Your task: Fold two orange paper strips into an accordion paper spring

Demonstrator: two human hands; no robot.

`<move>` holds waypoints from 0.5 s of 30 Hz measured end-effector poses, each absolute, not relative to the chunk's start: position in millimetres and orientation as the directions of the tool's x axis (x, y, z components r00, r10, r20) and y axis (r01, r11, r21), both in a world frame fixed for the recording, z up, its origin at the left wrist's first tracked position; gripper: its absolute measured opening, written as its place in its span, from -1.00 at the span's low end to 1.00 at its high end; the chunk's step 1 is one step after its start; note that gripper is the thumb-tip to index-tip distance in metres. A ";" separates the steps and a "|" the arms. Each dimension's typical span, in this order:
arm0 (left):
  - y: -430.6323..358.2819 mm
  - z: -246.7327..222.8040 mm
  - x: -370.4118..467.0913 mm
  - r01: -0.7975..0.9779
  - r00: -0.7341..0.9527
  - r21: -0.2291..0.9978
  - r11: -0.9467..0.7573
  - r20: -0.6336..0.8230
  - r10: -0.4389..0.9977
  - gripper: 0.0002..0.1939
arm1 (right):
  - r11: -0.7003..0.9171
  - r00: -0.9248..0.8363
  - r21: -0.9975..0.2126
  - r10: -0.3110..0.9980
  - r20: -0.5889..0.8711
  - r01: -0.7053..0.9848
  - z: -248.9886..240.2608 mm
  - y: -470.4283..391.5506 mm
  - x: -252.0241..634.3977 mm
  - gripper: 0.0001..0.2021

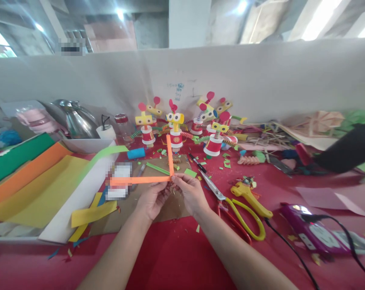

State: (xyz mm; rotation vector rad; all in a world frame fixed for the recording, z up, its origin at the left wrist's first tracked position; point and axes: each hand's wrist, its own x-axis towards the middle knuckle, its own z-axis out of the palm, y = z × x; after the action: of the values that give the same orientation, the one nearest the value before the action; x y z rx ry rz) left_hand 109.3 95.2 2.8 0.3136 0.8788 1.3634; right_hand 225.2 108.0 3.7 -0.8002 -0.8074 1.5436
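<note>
Two orange paper strips (142, 180) meet at a right angle, one pointing left and the other pointing away from me. My left hand (154, 199) pinches them from below at the corner. On the other side of that corner, my right hand (190, 192) grips the joint between thumb and fingers. Beneath both hands lies a brown cardboard sheet (167, 209) strewn with paper scraps. Beyond the strips stand several paper-cup figures (176, 137) with yellow heads and folded-paper arms.
Scissors (245, 217) with yellow and red handles lie to the right, beside a yellow glue gun (253, 199) and a purple device (315, 229) with cords. On the left, a white box (79, 193) holds coloured paper. A steel jug (76, 119) stands behind it.
</note>
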 end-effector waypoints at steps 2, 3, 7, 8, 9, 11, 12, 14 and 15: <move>94.9 3.0 109.6 -0.716 -0.052 0.659 0.230 -0.379 0.924 -0.92 | -0.097 -0.109 -0.853 0.993 -0.048 -0.513 3.9 107.6 224.9 -0.87; 94.6 3.1 109.8 -0.717 -0.055 0.656 0.234 -0.388 0.920 -0.92 | -0.092 -0.108 -0.857 0.993 -0.043 -0.508 4.1 107.5 224.8 -0.88; 94.2 2.7 110.5 -0.713 -0.078 0.663 0.230 -0.400 0.913 -0.91 | -0.062 -0.099 -0.876 0.995 -0.017 -0.478 3.8 107.4 224.3 -0.87; 94.3 2.4 110.6 -0.706 -0.087 0.671 0.225 -0.398 0.913 -0.91 | -0.057 -0.094 -0.882 0.995 -0.014 -0.468 3.2 107.5 224.2 -0.86; 94.6 2.0 110.7 -0.698 -0.092 0.681 0.221 -0.392 0.915 -0.90 | -0.053 -0.092 -0.887 0.996 -0.012 -0.458 2.4 107.6 224.1 -0.85; 95.3 1.2 110.8 -0.669 -0.077 0.710 0.219 -0.360 0.930 -0.90 | -0.040 -0.077 -0.896 0.997 -0.007 -0.442 0.0 107.7 223.9 -0.85; 95.7 0.8 110.8 -0.649 -0.057 0.727 0.223 -0.339 0.939 -0.89 | -0.027 -0.061 -0.900 0.998 -0.001 -0.435 -1.4 107.5 223.8 -0.85; 96.2 0.4 110.3 -0.613 -0.018 0.756 0.232 -0.306 0.952 -0.83 | 0.008 -0.022 -0.907 1.000 0.019 -0.421 -3.7 106.9 223.4 -0.87; 96.4 0.4 109.8 -0.599 -0.009 0.766 0.233 -0.297 0.955 -0.80 | 0.027 -0.010 -0.911 0.999 0.034 -0.411 -4.5 106.4 223.2 -0.88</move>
State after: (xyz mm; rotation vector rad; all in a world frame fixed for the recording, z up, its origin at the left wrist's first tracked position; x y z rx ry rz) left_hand 109.8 96.4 0.4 0.4893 0.9238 1.3073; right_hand 223.2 106.4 -4.5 -0.8624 -0.9184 1.3703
